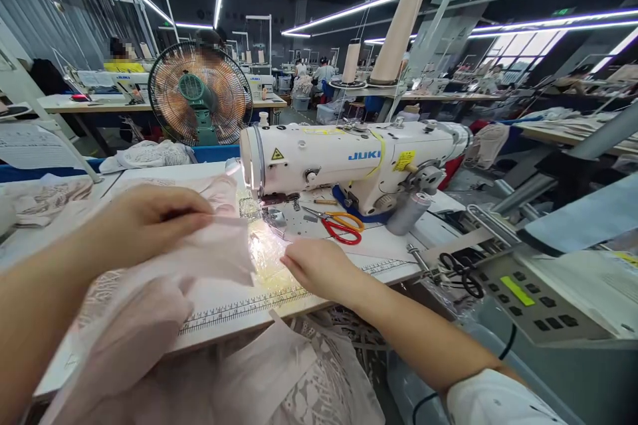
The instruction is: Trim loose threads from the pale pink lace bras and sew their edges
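Observation:
My left hand (154, 222) pinches the edge of a pale pink fabric piece (219, 252), left of the sewing machine's needle area. The cloth stretches from there toward my right hand (319, 269), whose thumb and fingers are closed at the front of the needle area, apparently on the fabric's other edge. A white JUKI sewing machine (319, 159) stands just behind, its lamp lighting the plate. More pink fabric with lace (299, 372) hangs over the table's front edge into my lap. Scissors with red and orange handles (343, 226) lie beneath the machine arm.
A printed ruler strip (239, 311) runs along the table's front. A grey thread spool (409, 214) stands by the machine's right end. At right is a control panel (528, 299). Behind are a large fan (199, 93), thread cones (399, 33) and people at other machines.

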`<state>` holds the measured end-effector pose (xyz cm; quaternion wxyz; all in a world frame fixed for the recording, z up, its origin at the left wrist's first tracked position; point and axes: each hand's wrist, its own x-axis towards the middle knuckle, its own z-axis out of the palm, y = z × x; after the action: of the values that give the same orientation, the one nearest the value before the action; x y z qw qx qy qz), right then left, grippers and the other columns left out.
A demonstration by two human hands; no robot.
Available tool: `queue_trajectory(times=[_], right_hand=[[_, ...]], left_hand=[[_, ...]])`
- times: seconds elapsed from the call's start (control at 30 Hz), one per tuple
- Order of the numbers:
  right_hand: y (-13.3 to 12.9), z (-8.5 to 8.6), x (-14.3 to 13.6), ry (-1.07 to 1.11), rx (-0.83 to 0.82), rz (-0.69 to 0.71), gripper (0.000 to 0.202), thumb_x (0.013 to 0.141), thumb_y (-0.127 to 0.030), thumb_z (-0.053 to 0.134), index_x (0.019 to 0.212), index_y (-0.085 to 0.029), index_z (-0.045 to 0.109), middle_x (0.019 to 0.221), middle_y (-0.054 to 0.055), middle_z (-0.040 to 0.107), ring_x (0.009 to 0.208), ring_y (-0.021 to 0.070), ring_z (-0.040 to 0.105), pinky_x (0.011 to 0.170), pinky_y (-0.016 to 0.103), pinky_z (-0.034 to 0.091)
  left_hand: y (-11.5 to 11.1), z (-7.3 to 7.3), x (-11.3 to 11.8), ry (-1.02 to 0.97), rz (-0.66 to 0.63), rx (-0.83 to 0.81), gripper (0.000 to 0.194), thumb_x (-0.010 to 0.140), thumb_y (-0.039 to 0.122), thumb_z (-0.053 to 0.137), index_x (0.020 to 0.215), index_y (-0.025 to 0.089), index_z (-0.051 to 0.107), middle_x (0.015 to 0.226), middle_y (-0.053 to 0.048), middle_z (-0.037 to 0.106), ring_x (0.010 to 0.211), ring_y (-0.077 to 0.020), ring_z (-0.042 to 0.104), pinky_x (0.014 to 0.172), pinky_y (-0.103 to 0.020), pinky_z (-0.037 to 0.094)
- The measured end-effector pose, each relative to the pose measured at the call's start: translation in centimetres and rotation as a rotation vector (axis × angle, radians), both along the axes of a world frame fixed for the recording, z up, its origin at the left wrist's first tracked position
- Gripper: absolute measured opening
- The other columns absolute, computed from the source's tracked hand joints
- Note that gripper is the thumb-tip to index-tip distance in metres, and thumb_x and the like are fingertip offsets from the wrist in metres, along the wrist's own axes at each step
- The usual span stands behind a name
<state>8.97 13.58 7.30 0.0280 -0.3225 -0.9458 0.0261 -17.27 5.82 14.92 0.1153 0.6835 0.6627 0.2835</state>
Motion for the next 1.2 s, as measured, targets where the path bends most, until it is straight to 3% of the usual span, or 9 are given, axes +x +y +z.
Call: queue_trajectory(times=[0.13, 0.2, 0.27, 0.37, 0.5, 0.57, 0.83, 1.07, 1.2], right_hand=[[2.7, -2.3, -0.9, 0.163, 0.091, -0.041, 0.021, 0.092, -0.024, 0.043, 0.092, -0.015, 0.062, 0.091, 0.008, 0.066, 0.084, 0.0210, 0.061, 0.065, 0.030, 0.043], [4.1, -4.3, -1.4, 0.242, 0.160, 0.077, 0.019, 0.088, -0.023, 0.049, 0.100, -0.013, 0.062, 0.104, 0.011, 0.064, 0.095, 0.0229, 0.058, 0.076, 0.033, 0.046], [5.4, -5.9, -1.7, 0.313, 0.227, 0.266, 0.025, 0.085, -0.021, 0.054, 0.107, -0.012, 0.060, 0.116, 0.013, 0.062, 0.104, 0.0244, 0.055, 0.084, 0.036, 0.046], [6.4, -7.0, -2.1, 0.383, 0.292, 0.506, 0.025, 0.086, -0.022, 0.052, 0.108, -0.012, 0.059, 0.115, 0.012, 0.064, 0.105, 0.0231, 0.055, 0.083, 0.036, 0.047], [6.3, -6.6, -3.1, 0.514, 0.339, 0.731, 0.022, 0.092, -0.025, 0.046, 0.101, -0.012, 0.062, 0.106, 0.007, 0.068, 0.093, 0.0178, 0.058, 0.076, 0.031, 0.046], [6.0, -6.5, -3.9, 0.578, 0.347, 0.812, 0.023, 0.093, -0.025, 0.045, 0.101, -0.012, 0.062, 0.107, 0.007, 0.068, 0.092, 0.0159, 0.058, 0.077, 0.030, 0.046], [5.4, -8.9, -5.3, 0.241, 0.161, 0.592, 0.041, 0.081, -0.048, 0.060, 0.095, -0.010, 0.060, 0.091, 0.010, 0.060, 0.086, 0.0237, 0.053, 0.066, 0.035, 0.041], [4.6, -8.4, -4.3, 0.230, 0.099, 0.622, 0.038, 0.079, -0.048, 0.062, 0.091, -0.012, 0.062, 0.085, 0.007, 0.059, 0.083, 0.0224, 0.052, 0.064, 0.034, 0.037], [4.4, -7.8, -3.9, 0.199, 0.076, 0.616, 0.038, 0.080, -0.048, 0.061, 0.092, -0.013, 0.062, 0.086, 0.007, 0.059, 0.082, 0.0222, 0.053, 0.064, 0.034, 0.037]], left_hand=[[8.5, -5.7, 2.1, -0.137, -0.202, -0.273, 0.027, 0.072, 0.042, 0.056, 0.067, 0.017, 0.064, 0.059, 0.003, 0.057, 0.055, -0.0109, 0.048, 0.053, -0.022, 0.038], [10.7, -8.7, 2.3, -0.183, -0.203, -0.315, 0.027, 0.071, 0.042, 0.056, 0.062, 0.017, 0.060, 0.058, 0.002, 0.055, 0.055, -0.0116, 0.046, 0.052, -0.023, 0.037], [11.4, -10.4, 2.1, -0.236, -0.198, -0.356, 0.028, 0.071, 0.043, 0.057, 0.062, 0.017, 0.058, 0.059, 0.002, 0.053, 0.055, -0.0114, 0.044, 0.050, -0.023, 0.034], [11.1, -10.1, 1.7, -0.330, -0.216, -0.429, 0.030, 0.074, 0.046, 0.057, 0.066, 0.017, 0.056, 0.062, 0.002, 0.051, 0.055, -0.0102, 0.041, 0.049, -0.022, 0.031], [11.0, -8.1, 1.2, -0.418, -0.239, -0.529, 0.034, 0.077, 0.051, 0.054, 0.069, 0.019, 0.049, 0.059, 0.005, 0.044, 0.050, -0.0082, 0.034, 0.045, -0.020, 0.026], [11.4, -8.3, 1.2, -0.353, -0.231, -0.551, 0.033, 0.078, 0.051, 0.051, 0.070, 0.019, 0.049, 0.056, 0.006, 0.040, 0.049, -0.0081, 0.031, 0.044, -0.020, 0.025], [13.2, -11.6, 2.0, 0.083, -0.099, -0.439, 0.020, 0.075, 0.035, 0.047, 0.067, 0.018, 0.053, 0.064, -0.001, 0.056, 0.061, -0.0153, 0.047, 0.058, -0.026, 0.036], [12.1, -11.3, 2.6, 0.338, -0.073, -0.333, 0.021, 0.082, 0.026, 0.041, 0.090, 0.018, 0.059, 0.074, -0.002, 0.061, 0.065, -0.0168, 0.052, 0.059, -0.027, 0.036], [10.0, -9.0, 2.3, 0.411, -0.041, -0.265, 0.034, 0.080, 0.027, 0.045, 0.109, 0.016, 0.057, 0.098, -0.010, 0.064, 0.084, -0.0237, 0.059, 0.071, -0.032, 0.044]])
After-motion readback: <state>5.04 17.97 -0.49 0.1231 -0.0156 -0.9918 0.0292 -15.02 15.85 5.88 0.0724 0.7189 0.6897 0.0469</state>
